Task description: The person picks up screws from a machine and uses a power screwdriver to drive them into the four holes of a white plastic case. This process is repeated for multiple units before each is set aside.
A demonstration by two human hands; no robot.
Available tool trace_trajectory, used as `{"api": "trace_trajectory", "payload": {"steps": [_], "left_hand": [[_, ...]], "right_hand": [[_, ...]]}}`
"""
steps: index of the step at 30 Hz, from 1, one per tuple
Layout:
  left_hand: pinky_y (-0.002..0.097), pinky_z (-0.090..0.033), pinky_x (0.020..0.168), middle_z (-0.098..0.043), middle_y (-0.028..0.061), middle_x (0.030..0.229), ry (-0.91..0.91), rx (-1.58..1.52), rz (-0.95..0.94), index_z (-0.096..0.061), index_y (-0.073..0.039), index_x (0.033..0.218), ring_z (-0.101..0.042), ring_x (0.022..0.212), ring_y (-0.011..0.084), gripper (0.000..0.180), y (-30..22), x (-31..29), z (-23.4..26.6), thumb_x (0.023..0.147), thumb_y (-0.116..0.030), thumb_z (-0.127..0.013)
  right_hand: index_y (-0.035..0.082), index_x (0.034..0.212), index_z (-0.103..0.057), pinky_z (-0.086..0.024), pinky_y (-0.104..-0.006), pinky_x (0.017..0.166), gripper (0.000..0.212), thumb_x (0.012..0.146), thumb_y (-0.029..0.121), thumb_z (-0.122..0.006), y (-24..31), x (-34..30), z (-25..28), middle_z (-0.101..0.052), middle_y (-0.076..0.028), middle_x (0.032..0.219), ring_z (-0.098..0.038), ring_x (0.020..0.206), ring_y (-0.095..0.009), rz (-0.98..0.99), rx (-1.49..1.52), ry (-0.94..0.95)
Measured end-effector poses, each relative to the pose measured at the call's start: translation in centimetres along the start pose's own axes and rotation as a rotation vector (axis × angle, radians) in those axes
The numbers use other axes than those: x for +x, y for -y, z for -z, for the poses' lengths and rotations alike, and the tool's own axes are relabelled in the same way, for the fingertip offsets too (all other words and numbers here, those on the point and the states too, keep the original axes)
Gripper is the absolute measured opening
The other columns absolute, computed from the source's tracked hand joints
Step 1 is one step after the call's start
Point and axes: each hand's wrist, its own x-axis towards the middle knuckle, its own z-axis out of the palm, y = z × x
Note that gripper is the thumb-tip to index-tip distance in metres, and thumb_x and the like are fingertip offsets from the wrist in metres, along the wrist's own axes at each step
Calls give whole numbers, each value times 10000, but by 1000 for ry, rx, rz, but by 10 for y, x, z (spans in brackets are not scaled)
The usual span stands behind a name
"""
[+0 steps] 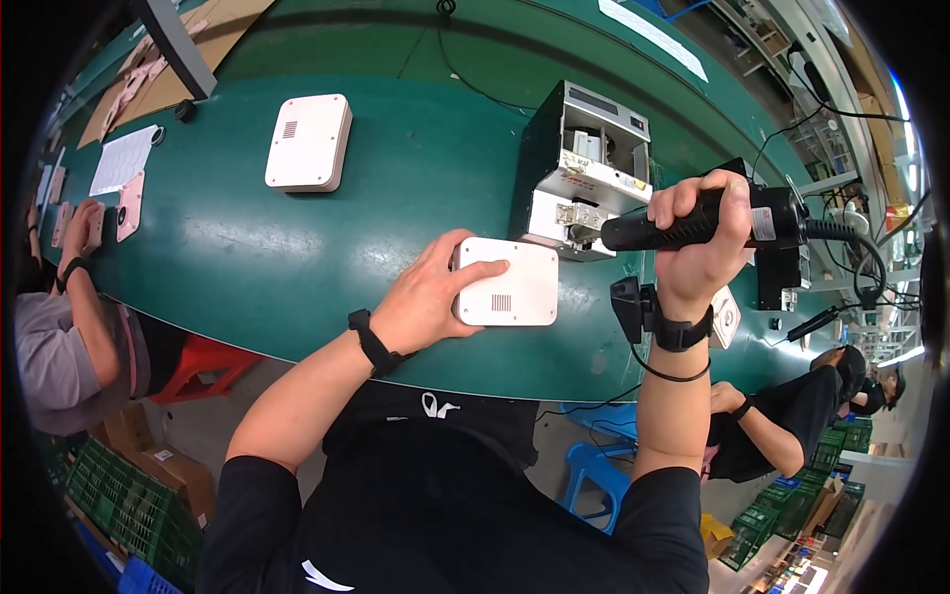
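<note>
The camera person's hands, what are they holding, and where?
Right hand: a black cylindrical corded tool, around its body. Left hand: a white, round-cornered box, by its left end, thumb on top.

With my left hand (421, 297) I held a white, rounded rectangular box (524, 269) with a small slotted grille, my thumb lying across its top face. The fingers of my right hand (705, 223) were wrapped around a black cylindrical corded power tool (673, 226). Its nose pointed left, at the front of a black-and-silver metal boxy machine (589, 183); whether they touched, I couldn't tell. A second white rounded box (309, 144) lay farther left on the green tabletop (218, 252), well apart from my hands.
</note>
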Motion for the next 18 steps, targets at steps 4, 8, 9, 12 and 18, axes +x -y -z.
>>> {"api": "trace_trajectory", "payload": {"steps": [4, 8, 9, 12, 18], "left_hand": [[439, -500, 1012, -444, 151, 1359, -3, -9, 7, -613, -260, 1329, -545, 1196, 369, 736, 1, -1, -1, 647, -169, -875], [440, -501, 1009, -442, 156, 1363, -10, -19, 5, -615, -260, 1327, -543, 1199, 371, 739, 0, -1, -4, 643, -170, -877], [440, -502, 1007, -441, 158, 1365, -15, -12, -2, -616, -260, 1326, -542, 1201, 371, 740, 1, 0, -4, 640, -169, -879], [438, -500, 1005, -444, 154, 1366, -30, -4, -10, -619, -256, 1321, -547, 1192, 369, 740, 3, -1, -4, 636, -170, -885], [433, -494, 1002, -452, 142, 1366, -41, 4, -11, -619, -250, 1319, -559, 1172, 366, 742, 4, -3, -6, 635, -176, -896]], "right_hand": [[62, 1034, -507, -436, -353, 607, 353, 1003, 413, -482, 4, -13, 1, -519, -62, 703, -482, 553, -181, -64, 18, 54], [65, 1036, -494, -441, -349, 586, 361, 997, 423, -482, 17, -42, -7, -523, -63, 696, -495, 542, -178, -97, 173, 121], [65, 1036, -494, -441, -349, 586, 361, 997, 423, -482, 18, -47, -11, -523, -63, 696, -495, 542, -178, -100, 173, 123], [69, 1030, -480, -447, -345, 570, 390, 983, 455, -494, 21, -59, -19, -528, -62, 696, -504, 530, -173, -124, 215, 205], [69, 1018, -476, -452, -344, 566, 419, 965, 483, -514, 23, -69, -23, -531, -60, 694, -505, 523, -169, -182, 221, 224]]}}
